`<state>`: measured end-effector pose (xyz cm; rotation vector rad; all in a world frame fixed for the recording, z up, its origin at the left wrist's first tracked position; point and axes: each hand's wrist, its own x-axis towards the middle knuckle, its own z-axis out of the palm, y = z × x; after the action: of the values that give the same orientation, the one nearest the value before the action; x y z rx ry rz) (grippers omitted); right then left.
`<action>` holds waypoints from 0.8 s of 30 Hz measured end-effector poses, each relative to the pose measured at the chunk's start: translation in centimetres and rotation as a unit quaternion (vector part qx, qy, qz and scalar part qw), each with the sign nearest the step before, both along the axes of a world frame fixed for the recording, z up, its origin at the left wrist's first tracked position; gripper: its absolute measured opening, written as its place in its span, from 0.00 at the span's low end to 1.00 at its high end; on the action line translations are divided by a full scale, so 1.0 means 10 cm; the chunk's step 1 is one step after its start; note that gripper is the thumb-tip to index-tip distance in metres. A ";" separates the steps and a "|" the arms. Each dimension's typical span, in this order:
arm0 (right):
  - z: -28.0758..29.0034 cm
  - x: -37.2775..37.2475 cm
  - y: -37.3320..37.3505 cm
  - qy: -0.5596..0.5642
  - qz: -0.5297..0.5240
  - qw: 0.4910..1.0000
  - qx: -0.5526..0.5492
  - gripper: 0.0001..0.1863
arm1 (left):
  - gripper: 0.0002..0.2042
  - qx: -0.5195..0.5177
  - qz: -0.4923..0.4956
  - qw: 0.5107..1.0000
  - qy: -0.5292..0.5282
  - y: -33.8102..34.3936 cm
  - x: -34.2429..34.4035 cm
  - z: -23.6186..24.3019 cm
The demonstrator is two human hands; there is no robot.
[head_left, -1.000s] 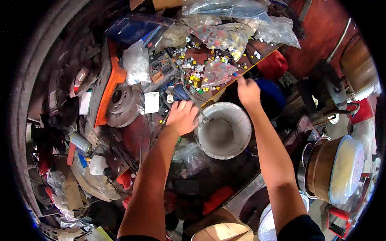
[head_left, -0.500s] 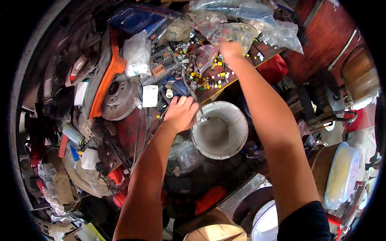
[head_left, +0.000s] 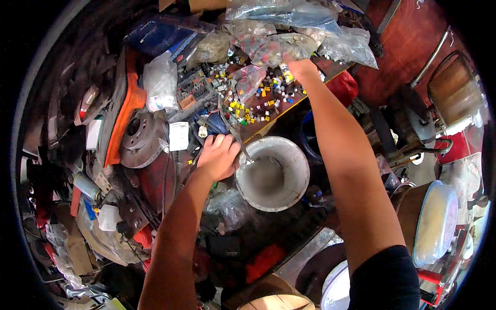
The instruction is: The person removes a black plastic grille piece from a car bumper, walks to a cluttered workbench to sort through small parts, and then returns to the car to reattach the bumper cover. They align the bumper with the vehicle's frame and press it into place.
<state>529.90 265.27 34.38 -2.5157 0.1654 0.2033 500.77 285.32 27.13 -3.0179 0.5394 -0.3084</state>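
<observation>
My right hand (head_left: 302, 71) reaches over the cluttered workbench, its fingers curled round small white and yellow plastic connectors (head_left: 285, 74); the fingertips are partly hidden. Many more loose connectors (head_left: 266, 106) in yellow, white and other colours lie scattered along the bench beside it. Just beyond is a clear plastic bag (head_left: 274, 50) of small parts. Below the bench edge stands a whitish bucket (head_left: 299, 194) with a worn rim. My left hand (head_left: 219, 156) is closed at the bench edge, against the bucket's left side; what its bent fingers grip is hidden.
A grey fuse box (head_left: 199, 93), a white paper slip (head_left: 179, 136) and a brake disc (head_left: 142, 139) lie left of the connectors. An orange-edged part (head_left: 126, 111) leans farther left. Clear bags (head_left: 349, 46) cover the bench's back. A lidded container (head_left: 436, 222) stands right.
My right hand has drawn away from the clear bag, rightward and nearer, with connectors now at its fingers. My left hand keeps its place beside the bucket. The whole view has shifted slightly.
</observation>
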 end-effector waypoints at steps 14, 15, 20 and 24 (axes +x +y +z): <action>0.19 0.23 0.17 -0.231 0.077 0.856 0.455 0.19 | 0.20 -0.015 -0.016 0.999 -0.022 -0.04 0.03 -0.01; 0.25 0.19 0.23 -0.215 0.077 0.860 0.456 0.20 | 0.20 -0.018 -0.020 0.999 -0.026 -0.06 0.05 -0.01; 0.36 -0.65 1.18 -0.296 0.122 0.903 0.284 0.28 | 0.23 -0.002 -0.002 1.000 -0.004 -0.01 0.01 0.01; -0.12 -1.01 1.35 -0.214 0.165 0.941 0.202 0.25 | 0.21 0.014 0.000 1.000 0.005 -0.13 0.09 0.00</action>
<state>519.80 278.81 33.18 -2.0977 -0.4354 -0.1679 501.69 284.05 27.17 -2.9942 0.5388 -0.2822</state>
